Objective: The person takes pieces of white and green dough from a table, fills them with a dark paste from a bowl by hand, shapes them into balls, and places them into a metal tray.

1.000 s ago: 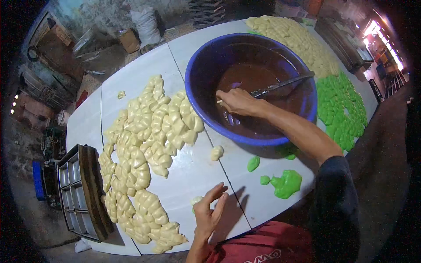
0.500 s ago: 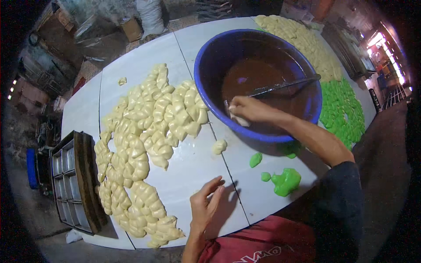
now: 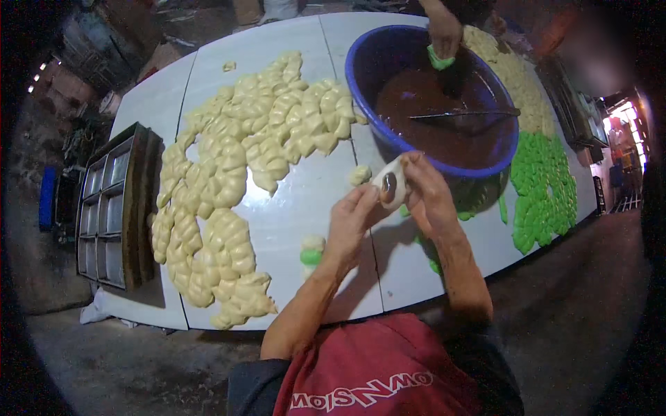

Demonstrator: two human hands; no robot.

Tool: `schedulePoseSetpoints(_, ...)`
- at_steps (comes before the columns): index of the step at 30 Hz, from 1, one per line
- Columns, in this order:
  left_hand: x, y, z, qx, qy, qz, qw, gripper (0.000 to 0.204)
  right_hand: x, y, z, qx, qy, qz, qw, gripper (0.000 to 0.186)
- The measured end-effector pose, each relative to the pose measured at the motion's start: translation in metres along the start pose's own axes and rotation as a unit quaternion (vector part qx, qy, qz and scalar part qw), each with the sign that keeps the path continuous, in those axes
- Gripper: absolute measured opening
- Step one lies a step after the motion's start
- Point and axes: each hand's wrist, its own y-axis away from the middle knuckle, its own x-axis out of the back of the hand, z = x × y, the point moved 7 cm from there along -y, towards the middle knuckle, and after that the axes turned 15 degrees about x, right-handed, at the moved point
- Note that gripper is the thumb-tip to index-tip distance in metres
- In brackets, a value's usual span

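Observation:
Both hands hold a flattened piece of pale dough (image 3: 398, 171) with a glossy blob of brown filling (image 3: 388, 188) in its middle. My left hand (image 3: 352, 220) pinches its near left edge. On the other side, the fingers of my right hand (image 3: 426, 188) grip the upper right edge. Just beyond stands a blue tub (image 3: 361, 76) of brown filling, with a dark stick (image 3: 465, 113) lying across it. A small pale dough lump (image 3: 360, 175) sits by the tub. Near my left forearm are small pale and green dough pieces (image 3: 311, 257).
Over the tub's far side, another person's hand (image 3: 445, 35) holds green dough (image 3: 440, 59). Pale dough pieces (image 3: 225, 180) spread over the white table (image 3: 319, 215). Green pieces (image 3: 544, 187) cover its right side. Stacked metal molds (image 3: 111, 208) stand at the left edge.
My right hand has come out of the tub with the pale dough, now carrying filling. My left hand has joined it on the dough. Another person's hand has appeared over the tub.

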Motion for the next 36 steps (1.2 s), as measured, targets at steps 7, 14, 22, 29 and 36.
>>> schedulePoseSetpoints(7,0.047,0.047,0.000,-0.003,-0.063,0.133,0.989,0.037,-0.032,0.067,0.018,0.252,0.482,-0.100,0.833,0.054)
schedulePoseSetpoints(14,0.060,0.063,0.002,-0.059,-0.117,0.156,0.979,0.038,-0.037,0.076,0.062,0.190,0.342,-0.042,0.919,0.019)
schedulePoseSetpoints(22,0.072,0.071,0.020,0.021,-0.130,0.105,0.986,0.034,-0.052,0.093,0.063,0.089,0.242,-0.146,0.955,0.032)
schedulePoseSetpoints(29,0.065,0.086,0.007,-0.036,-0.155,0.042,0.986,0.031,-0.062,0.105,0.047,0.290,0.327,-0.116,0.892,0.024)
schedulePoseSetpoints(36,0.052,0.096,-0.008,-0.072,-0.264,0.052,0.960,0.035,-0.041,0.113,0.057,0.345,0.397,0.008,0.851,0.022)
